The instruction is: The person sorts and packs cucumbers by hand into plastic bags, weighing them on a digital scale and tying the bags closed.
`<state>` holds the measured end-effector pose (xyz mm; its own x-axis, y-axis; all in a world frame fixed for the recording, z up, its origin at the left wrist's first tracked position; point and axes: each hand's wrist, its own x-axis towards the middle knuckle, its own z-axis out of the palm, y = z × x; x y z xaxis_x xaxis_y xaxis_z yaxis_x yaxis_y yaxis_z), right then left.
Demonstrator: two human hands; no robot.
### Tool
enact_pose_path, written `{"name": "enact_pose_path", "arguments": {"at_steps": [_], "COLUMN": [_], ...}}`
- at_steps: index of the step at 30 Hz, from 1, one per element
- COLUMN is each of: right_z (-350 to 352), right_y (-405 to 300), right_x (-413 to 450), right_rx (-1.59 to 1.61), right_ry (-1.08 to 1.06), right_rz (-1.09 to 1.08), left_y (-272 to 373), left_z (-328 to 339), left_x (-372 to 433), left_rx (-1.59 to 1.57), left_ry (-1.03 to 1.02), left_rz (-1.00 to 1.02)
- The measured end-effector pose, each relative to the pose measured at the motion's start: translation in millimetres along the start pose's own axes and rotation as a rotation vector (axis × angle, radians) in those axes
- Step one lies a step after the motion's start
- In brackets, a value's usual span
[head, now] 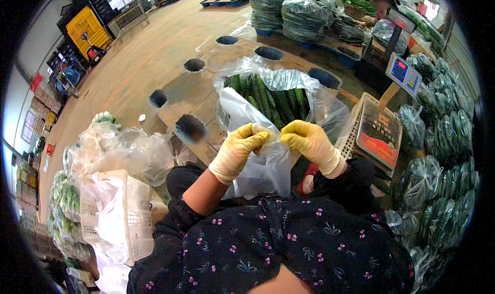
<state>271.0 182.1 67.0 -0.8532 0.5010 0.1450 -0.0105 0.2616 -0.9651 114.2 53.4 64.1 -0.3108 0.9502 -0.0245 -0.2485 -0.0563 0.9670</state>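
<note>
Both my hands wear thin yellowed gloves and meet in front of my lap. My left hand (pixel 239 151) pinches a piece of translucent plastic film (pixel 267 174) between thumb and fingers. Close beside it, the fingertips of my right hand (pixel 312 146) pinch the same film. The film hangs over my lap and runs up across the front of the cucumbers; whether it is a separate bag I cannot tell. Just beyond my hands, dark green cucumbers (pixel 267 98) lie side by side in a wide clear plastic bag (pixel 328 108), whose mouth is spread apart.
A pallet (pixel 178 89) with round holes lies under the bag. At right stand a platform scale (pixel 381 135), a plastic crate (pixel 354 120) and stacked bagged cucumbers (pixel 450 139). At left are a white crate (pixel 139 216) and loose plastic bags (pixel 123 151). Another person (pixel 381 9) is at the far right.
</note>
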Motion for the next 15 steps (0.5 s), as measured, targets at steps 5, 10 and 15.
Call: {"name": "enact_pose_path", "arguments": {"at_steps": [5, 10, 15], "right_z": [17, -22, -128], "right_y": [0, 32, 103], "right_x": [2, 2, -42], "right_rx": [-0.058, -0.609, -0.963], "right_ry": [-0.099, 0.268, 0.635], "right_rz": [-0.096, -0.225, 0.122], "left_y": [-11, -21, -4], "left_z": [6, -34, -100], "left_x": [4, -7, -20], "left_rx": [-0.317, -0.462, -0.648], "left_ry": [-0.141, 0.011, 0.333], "left_rz": [-0.240, -0.056, 0.113]}}
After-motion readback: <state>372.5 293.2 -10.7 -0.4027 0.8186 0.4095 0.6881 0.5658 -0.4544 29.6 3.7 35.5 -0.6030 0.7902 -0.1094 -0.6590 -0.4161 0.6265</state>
